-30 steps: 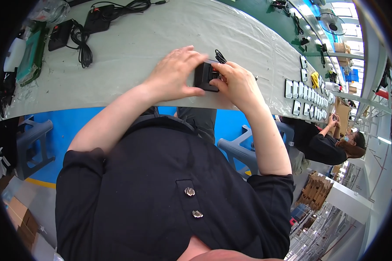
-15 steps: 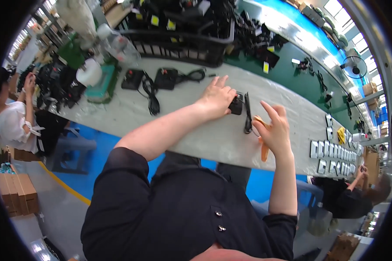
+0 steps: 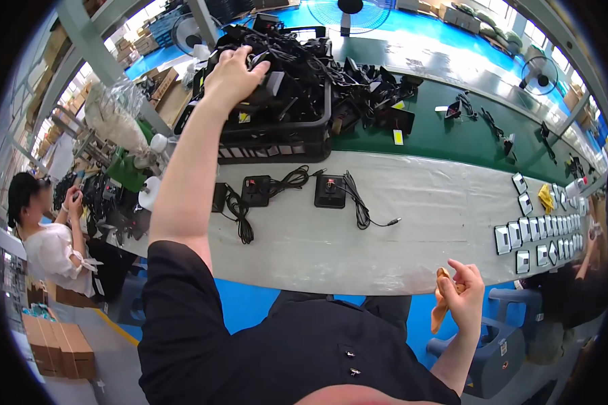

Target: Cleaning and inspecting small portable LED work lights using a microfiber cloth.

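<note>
My left hand [image 3: 233, 75] reaches over the black plastic crate [image 3: 277, 142], its fingers apart on or just above the heaped black devices and cables [image 3: 294, 74]. I cannot tell whether a fingertip touches one. Near the table's front edge my right hand [image 3: 465, 297] is closed on an orange cloth [image 3: 439, 314], which hangs below the fingers. On the table between them lies a square black device [image 3: 329, 192] with its bundled cable [image 3: 361, 206]. A similar device [image 3: 255, 191] lies to its left with a coiled cable, and another is partly hidden by my left forearm.
Rows of small silvery-white units [image 3: 534, 229] stand at the table's right, near a yellow cloth [image 3: 546, 198]. More black devices lie on the green surface [image 3: 425, 128] beyond. A person in white [image 3: 51, 246] works at the left. A blue-grey stool [image 3: 496, 351] stands at the right.
My left hand has left the black device on the table and moved up and left to the crate. My right hand has drawn back toward the table's front edge with the orange cloth.
</note>
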{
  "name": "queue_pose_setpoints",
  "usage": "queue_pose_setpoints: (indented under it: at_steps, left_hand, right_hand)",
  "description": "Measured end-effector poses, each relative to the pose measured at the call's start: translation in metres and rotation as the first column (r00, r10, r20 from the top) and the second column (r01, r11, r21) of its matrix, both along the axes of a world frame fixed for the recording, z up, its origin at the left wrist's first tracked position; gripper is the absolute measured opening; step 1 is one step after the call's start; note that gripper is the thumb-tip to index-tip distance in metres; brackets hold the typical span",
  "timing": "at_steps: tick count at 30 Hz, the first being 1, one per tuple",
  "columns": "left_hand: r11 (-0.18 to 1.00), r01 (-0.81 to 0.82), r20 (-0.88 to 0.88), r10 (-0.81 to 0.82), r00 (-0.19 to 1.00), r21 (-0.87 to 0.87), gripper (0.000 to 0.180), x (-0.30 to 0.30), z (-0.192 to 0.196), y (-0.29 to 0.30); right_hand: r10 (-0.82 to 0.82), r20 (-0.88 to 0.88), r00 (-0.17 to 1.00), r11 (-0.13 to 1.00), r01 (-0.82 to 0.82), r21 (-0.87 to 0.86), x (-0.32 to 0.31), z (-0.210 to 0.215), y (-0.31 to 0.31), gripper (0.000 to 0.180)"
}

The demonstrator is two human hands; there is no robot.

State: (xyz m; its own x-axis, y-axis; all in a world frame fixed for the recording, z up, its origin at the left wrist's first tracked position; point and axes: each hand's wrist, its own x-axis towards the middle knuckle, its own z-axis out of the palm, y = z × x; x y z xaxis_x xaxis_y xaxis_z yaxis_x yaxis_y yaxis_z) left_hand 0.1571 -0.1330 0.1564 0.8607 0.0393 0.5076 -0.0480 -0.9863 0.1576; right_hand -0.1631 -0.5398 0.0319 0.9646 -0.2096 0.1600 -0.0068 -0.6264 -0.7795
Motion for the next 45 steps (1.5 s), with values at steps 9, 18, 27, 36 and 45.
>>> queue_pose_setpoints:
  at_steps: [9, 18, 27, 36, 45]
  left_hand:
    - [0.639, 0.023, -0.269, -0.356, 0.895, -0.769, 0.046, 0.044, 0.005, 0.008]
    - [-0.502, 0.03, 0.491, -0.829, 0.267, -0.864, 0.044, -0.043, 0.041, -0.029]
    - [-0.556, -0.406, 0.497, -0.831, 0.25, -0.726, 0.042, -0.199, -0.055, -0.164]
    - [-0.026, -0.608, -0.141, -0.964, 0.226, -0.793, 0.04, -0.189, -0.17, -0.235]
    - [0.012, -0.563, -0.068, -0.995, 0.078, -0.827, 0.059, -0.194, -0.16, -0.204]
  right_hand:
    - [-0.059, -0.024, 0.998, 0.997, 0.06, 0.054, -0.011, 0.002, -0.008, 0.026]
    - [0.054, -0.053, 0.997, 0.9, -0.026, 0.436, -0.03, 0.006, -0.012, 0.025]
    - [0.024, 0.284, 0.959, 0.906, -0.141, 0.4, -0.038, 0.037, -0.01, 0.014]
    - [-0.135, -0.071, 0.988, 0.82, 0.151, 0.551, 0.021, -0.047, -0.028, 0.038]
    - [0.11, -0.325, 0.939, 0.914, 0.033, 0.404, 0.049, -0.023, 0.004, 0.028]
